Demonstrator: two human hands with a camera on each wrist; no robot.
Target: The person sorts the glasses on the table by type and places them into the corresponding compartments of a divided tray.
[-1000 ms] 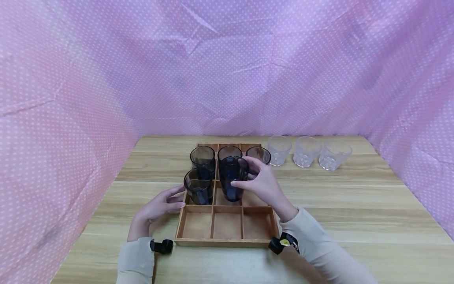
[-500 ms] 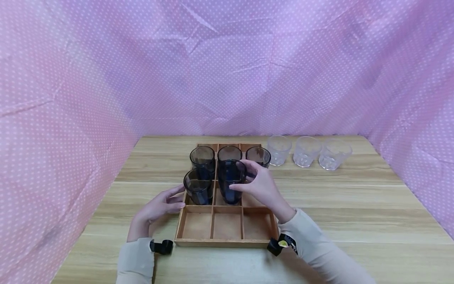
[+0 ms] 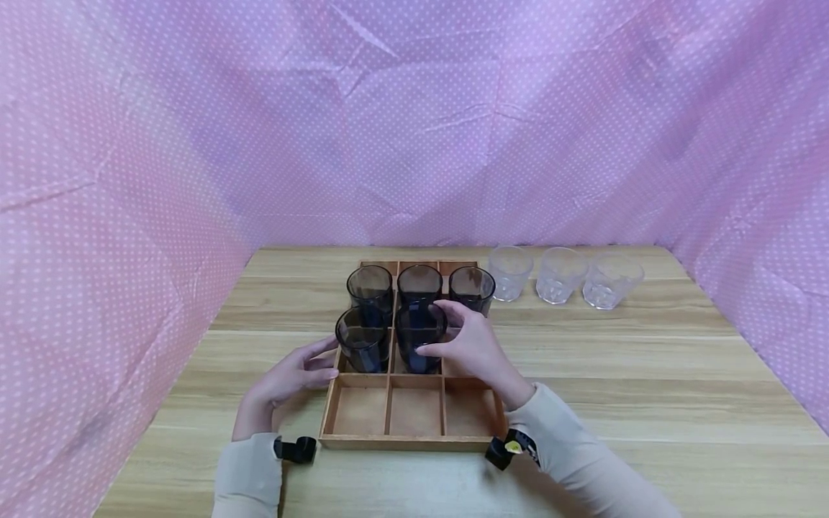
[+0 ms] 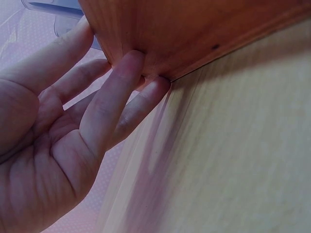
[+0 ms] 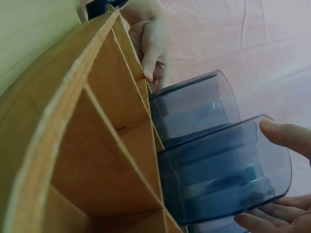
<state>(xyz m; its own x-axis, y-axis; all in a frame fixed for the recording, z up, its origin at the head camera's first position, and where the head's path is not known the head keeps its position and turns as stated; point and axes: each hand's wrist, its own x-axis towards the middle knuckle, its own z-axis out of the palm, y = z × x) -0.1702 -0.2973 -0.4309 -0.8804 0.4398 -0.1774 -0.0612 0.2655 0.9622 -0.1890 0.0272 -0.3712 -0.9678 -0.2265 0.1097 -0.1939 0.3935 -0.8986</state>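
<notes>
My right hand (image 3: 473,349) holds a dark tinted glass (image 3: 419,344) by its upper side, thumb on the near side and fingers on the far side. In the right wrist view this glass (image 5: 218,174) stands with its base down in the middle compartment of the wooden divided tray (image 3: 414,444). A second dark glass (image 3: 361,349) sits in the compartment to its left. Behind them is a row of dark glasses (image 3: 370,286) in the tray. My left hand (image 3: 288,378) rests its fingertips (image 4: 129,65) against the tray's left outer wall.
Three clear glasses stand on the table (image 3: 648,374) at the back right; the nearest to the tray is one clear glass (image 3: 510,277). The tray's front compartments (image 3: 414,411) face me. A pink dotted cloth (image 3: 414,144) hangs behind the table.
My right hand has lowered the dark glass into the tray's middle compartment, shifting slightly left and down. The left hand has stayed against the tray.
</notes>
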